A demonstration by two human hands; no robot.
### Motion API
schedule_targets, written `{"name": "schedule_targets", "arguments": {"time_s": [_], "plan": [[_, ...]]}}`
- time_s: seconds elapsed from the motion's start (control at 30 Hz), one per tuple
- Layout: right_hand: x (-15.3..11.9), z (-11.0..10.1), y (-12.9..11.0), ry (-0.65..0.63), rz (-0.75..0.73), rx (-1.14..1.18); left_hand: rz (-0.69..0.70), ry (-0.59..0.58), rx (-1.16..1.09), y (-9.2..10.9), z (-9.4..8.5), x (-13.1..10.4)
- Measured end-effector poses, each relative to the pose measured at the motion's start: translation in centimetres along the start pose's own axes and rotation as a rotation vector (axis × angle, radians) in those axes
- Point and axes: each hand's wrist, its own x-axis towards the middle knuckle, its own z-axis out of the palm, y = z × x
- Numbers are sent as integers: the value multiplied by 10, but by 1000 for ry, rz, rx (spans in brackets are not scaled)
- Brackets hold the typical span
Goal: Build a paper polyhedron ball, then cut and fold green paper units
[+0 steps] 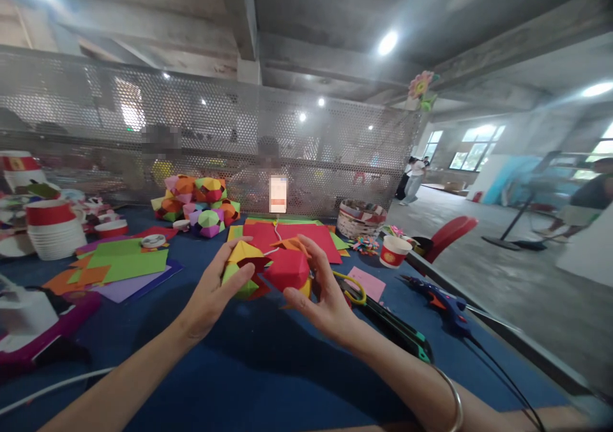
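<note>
Between my hands is a folded paper ball (288, 270) with red, yellow, green and orange faces, and gaps show among its folds. My left hand (213, 290) is closed on its yellow-green side, with the thumb in front. My right hand (331, 299) grips the red and orange side between thumb and fingers. Whether the two sides are fully joined, I cannot tell. A thin white cord (276, 231) shows just above the ball. Beyond it lies a stack of coloured paper, with a red sheet (316, 244) on top. Yellow-handled scissors (357, 286) are beside my right hand.
Finished paper balls (209, 221) are piled at the back left, near green sheets (127, 256) and stacked paper cups (53, 228). A phone (278, 194) stands behind the sheets. Rightward are a basket (361, 220), a cup (393, 252), a utility knife (400, 330) and a corded glue gun (443, 304).
</note>
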Motion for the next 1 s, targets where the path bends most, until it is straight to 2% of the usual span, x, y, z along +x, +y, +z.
{"name": "schedule_targets", "arguments": {"time_s": [0.17, 0.5, 0.77, 1.0], "plan": [[-3, -1, -3, -43, -92, -137, 63, 6, 70, 3, 2, -3], [-4, -5, -7, -107, -208, -247, -150, 7, -198, 10, 8, -4], [-5, -5, -7, -138, -210, -276, -211, 17, -283, 11, 10, -6], [-6, -2, -7, -110, -162, -215, -225, 29, -292, 6, 10, -7]]}}
